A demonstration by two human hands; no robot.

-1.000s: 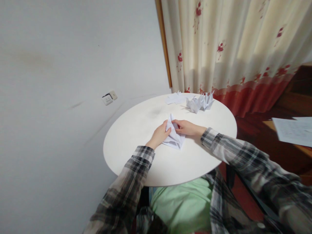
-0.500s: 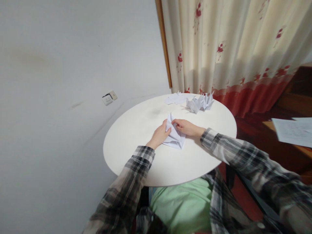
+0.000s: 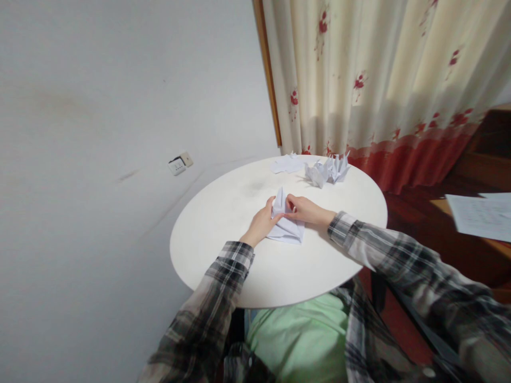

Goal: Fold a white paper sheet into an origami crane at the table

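A partly folded sheet of white paper (image 3: 286, 230) lies in the middle of a round white table (image 3: 223, 223). My left hand (image 3: 261, 224) pinches the paper's left side, with the thumb against its raised point. My right hand (image 3: 305, 209) grips the same raised flap from the right, fingers closed on it. Both hands meet at the top of the fold, and plaid sleeves cover both arms.
Several folded white paper figures (image 3: 327, 169) and a flat sheet of paper (image 3: 286, 164) sit at the table's far edge. A flowered curtain (image 3: 379, 85) hangs behind. A wooden surface with printed sheets (image 3: 479, 215) stands at the right. A wall socket (image 3: 179, 162) is at the left.
My right hand has moved left to meet the left hand at the paper's raised point, and the flap is pinched narrower. The view has shifted slightly.
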